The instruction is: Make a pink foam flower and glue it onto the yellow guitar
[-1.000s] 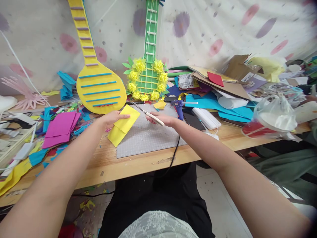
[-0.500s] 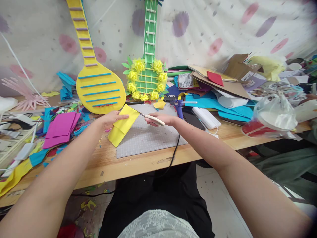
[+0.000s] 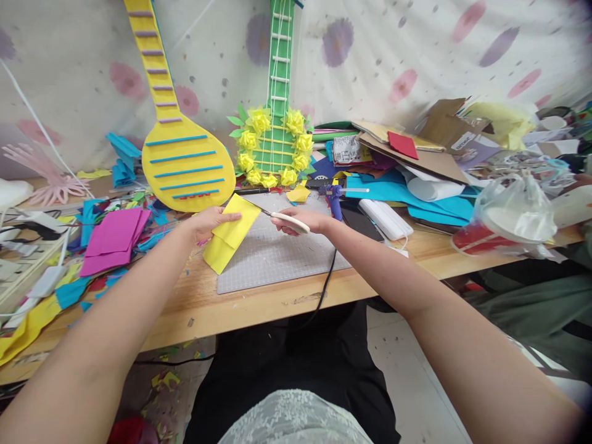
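Note:
My left hand (image 3: 210, 223) pinches a folded piece of yellow paper (image 3: 234, 231) by its left side, thumb on top. The paper is tilted, its lower end hanging over the left edge of the grey cutting mat (image 3: 277, 265). In my right hand (image 3: 305, 221) is a pair of scissors (image 3: 290, 222) with white handles. Their blades point left and meet the paper's upper right edge; how wide they stand apart is too small to tell. Behind my hands stand a yellow paper guitar shape (image 3: 189, 160) and a green one (image 3: 280, 139) ringed with yellow paper flowers.
Magenta sheets (image 3: 113, 240) and scraps lie at left beside a power strip (image 3: 28, 271). A blue glue gun (image 3: 333, 200), a white power bank (image 3: 385, 220) and piled paper and cardboard (image 3: 416, 157) sit at right. A bagged red-and-white tub (image 3: 499, 228) stands near the right edge.
Almost nothing differs. The scissors and my right hand have shifted very slightly to the right, and the yellow paper stays in my left hand.

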{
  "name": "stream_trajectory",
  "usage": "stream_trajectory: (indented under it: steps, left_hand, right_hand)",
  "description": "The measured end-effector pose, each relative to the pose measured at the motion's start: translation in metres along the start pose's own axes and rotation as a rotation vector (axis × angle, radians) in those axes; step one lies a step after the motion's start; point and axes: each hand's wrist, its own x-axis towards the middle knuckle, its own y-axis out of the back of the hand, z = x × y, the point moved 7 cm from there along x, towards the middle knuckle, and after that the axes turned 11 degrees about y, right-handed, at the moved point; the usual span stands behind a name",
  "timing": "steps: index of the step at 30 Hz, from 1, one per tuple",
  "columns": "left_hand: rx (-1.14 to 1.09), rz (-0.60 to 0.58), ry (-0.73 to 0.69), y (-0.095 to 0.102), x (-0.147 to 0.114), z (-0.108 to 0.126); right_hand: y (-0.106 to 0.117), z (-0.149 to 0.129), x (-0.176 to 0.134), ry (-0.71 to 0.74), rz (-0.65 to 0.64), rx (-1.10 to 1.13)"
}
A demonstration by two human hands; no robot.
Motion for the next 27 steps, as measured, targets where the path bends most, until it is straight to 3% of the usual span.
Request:
stream_trajectory:
  steps: [27]
  left_hand:
    - [-0.046,0.002,-0.014,0.0001,0.0001,-0.0022]
  right_hand:
    - [-0.0087,-0.0059,-0.0024,-0.072,0.061,0.048]
